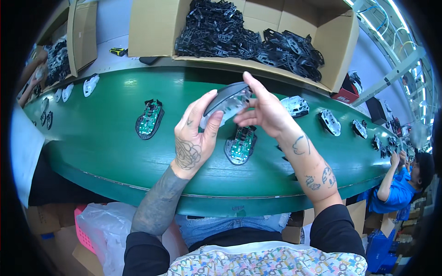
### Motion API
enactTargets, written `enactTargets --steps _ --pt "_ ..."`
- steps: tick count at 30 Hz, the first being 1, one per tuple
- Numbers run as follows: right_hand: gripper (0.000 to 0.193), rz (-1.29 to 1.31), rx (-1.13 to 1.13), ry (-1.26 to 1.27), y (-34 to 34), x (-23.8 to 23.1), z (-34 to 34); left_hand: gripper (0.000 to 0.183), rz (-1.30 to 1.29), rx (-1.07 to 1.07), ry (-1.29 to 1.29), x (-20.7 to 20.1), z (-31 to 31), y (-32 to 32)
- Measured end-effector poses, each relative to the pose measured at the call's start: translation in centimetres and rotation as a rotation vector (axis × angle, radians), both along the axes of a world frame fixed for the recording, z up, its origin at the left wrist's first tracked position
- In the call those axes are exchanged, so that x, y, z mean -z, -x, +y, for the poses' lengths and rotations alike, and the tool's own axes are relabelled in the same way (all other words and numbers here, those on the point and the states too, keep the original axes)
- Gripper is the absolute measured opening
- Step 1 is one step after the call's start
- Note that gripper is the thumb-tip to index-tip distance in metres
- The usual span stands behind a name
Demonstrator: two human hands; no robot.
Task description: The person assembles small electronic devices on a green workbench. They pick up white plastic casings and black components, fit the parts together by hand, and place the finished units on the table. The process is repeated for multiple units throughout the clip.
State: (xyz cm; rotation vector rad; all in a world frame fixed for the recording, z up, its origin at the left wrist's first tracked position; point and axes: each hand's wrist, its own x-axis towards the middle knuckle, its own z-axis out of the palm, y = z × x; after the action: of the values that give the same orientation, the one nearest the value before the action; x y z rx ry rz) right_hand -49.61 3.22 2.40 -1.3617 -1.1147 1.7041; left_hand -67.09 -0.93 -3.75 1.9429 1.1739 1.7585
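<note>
My left hand [195,124] grips a computer mouse shell [228,102], black on top with a pale translucent body, raised over the green belt. My right hand [267,108] steadies the shell's right end, one digit on its upper tip and the other fingers bent near its underside. Just below my hands lies a mouse base [241,146] with a green circuit board. A second mouse base [149,120], also with a bare green board, sits to the left of my left hand. Dark parts beneath my right forearm are mostly hidden.
Along the green conveyor belt [198,179] stand pale mouse shells [329,122] on the right and more shells [90,85] at the far left. Behind it, an open cardboard box [340,55] holds many black plastic parts. A co-worker [391,184] in blue sits at right.
</note>
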Motion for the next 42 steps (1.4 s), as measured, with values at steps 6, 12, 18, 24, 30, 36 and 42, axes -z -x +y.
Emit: enactTargets --steps 6,12,18,24,30,36,42 --pt "0.069 -0.299 -0.095 -0.312 -1.6 1.3 -1.0 0.03 -0.029 -0.057 0.036 -0.7 -0.4 0.6" --pt "0.04 -0.121 -0.174 -0.591 -1.8 1.4 -2.0 0.028 -0.099 0.024 0.183 -0.7 -1.0 0.5" --pt "0.029 -0.553 -0.353 -0.858 -1.7 0.1 -1.5 0.02 0.072 0.053 0.103 -0.7 0.0 1.2" --pt "0.029 -0.716 -0.564 -0.831 -0.9 -2.0 0.6 0.017 0.246 0.033 0.09 -0.7 -0.1 1.4" --pt "0.022 -1.051 -0.061 -1.056 -2.4 -1.9 13.1 0.012 0.059 0.082 0.296 -0.9 0.0 1.2" --pt "0.032 -1.394 -0.482 -0.696 -1.9 1.4 20.5 0.014 -0.482 0.166 0.478 1.7 1.6 1.9" --pt "0.044 -1.194 -0.479 -0.645 -0.5 -0.1 17.9 0.025 -0.938 0.355 0.627 2.8 2.5 2.3"
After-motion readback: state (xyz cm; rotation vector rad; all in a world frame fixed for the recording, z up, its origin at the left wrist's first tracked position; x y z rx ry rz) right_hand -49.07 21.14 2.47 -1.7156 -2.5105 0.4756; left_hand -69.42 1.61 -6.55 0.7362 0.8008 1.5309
